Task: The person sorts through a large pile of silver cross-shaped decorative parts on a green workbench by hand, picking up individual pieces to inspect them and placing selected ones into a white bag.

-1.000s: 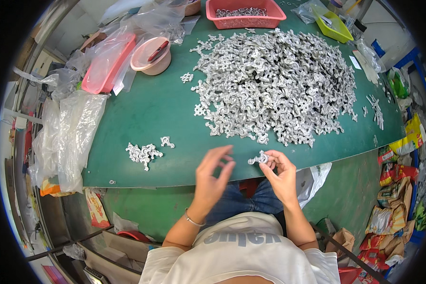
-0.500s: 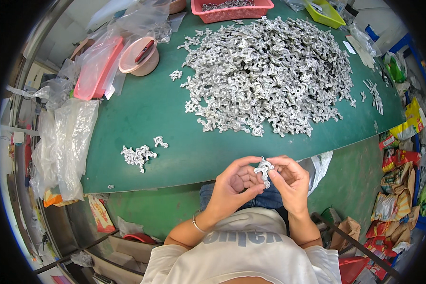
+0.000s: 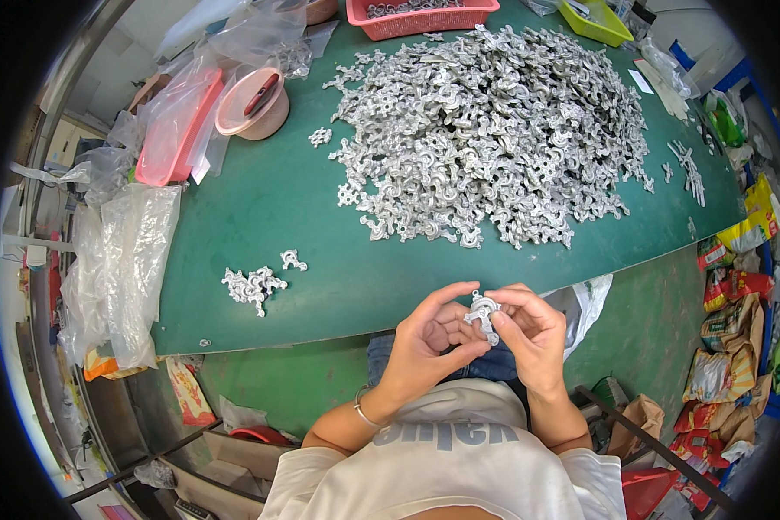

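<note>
Just past the table's near edge, a small silvery metal casting with curved arms and lugs is held up between my two hands. My right hand pinches it between thumb and bent fingers. My left hand curls at its other side, index fingertip by its top end and thumb tip by its lower end; exact contact is partly hidden. A big heap of similar castings covers the far middle of the table. A small cluster of castings lies at the left, with one single casting beside it.
The green table holds a pink basket of metal pieces at the back and a yellow-green basket at far right. At left stand a round pink bowl, a pink tray and plastic bags. Colourful packages line the right.
The casting has turned and tilted slightly between my fingers, its upper end leaning further left. My left index fingertip has risen a little. The heap and the cluster stay as they were.
</note>
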`<state>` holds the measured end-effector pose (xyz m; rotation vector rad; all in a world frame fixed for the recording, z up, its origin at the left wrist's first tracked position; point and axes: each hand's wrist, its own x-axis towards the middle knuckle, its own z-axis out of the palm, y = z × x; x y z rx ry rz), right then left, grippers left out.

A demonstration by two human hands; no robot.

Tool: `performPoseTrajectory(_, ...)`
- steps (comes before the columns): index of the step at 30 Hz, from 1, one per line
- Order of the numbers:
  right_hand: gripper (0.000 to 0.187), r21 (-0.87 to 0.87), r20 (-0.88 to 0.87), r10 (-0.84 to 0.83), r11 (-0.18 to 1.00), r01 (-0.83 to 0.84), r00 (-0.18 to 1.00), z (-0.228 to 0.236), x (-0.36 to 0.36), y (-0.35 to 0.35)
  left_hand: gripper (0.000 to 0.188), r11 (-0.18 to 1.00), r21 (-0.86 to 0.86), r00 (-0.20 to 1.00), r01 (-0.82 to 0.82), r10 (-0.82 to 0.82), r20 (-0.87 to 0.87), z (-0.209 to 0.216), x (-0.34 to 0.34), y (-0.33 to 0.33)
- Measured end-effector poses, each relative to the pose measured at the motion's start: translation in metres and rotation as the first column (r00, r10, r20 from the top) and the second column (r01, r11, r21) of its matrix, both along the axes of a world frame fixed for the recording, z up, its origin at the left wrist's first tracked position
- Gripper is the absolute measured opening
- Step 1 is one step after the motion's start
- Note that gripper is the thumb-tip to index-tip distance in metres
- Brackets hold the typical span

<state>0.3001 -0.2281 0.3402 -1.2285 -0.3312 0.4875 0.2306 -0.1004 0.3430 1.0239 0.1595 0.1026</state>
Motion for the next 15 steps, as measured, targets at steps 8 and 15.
performPoseTrajectory(8, 0.019, -0.362, 0.373, -0.042, 0.913, 0.188, 0.927, -0.024, 0.019, 0.009, 0.020, 0.950, 0.189, 0.947, -0.250, 0.281, -0.158, -0.022, -0.007, 0.028)
performPoseTrajectory(15, 0.029, -0.570, 0.786, 0.170, 0.571, 0.591, 0.594, -0.053, 0.041, 0.041, 0.016, 0.265, 0.841, 0.578, -0.471, 0.813, 0.068, -0.057, -0.050, 0.141)
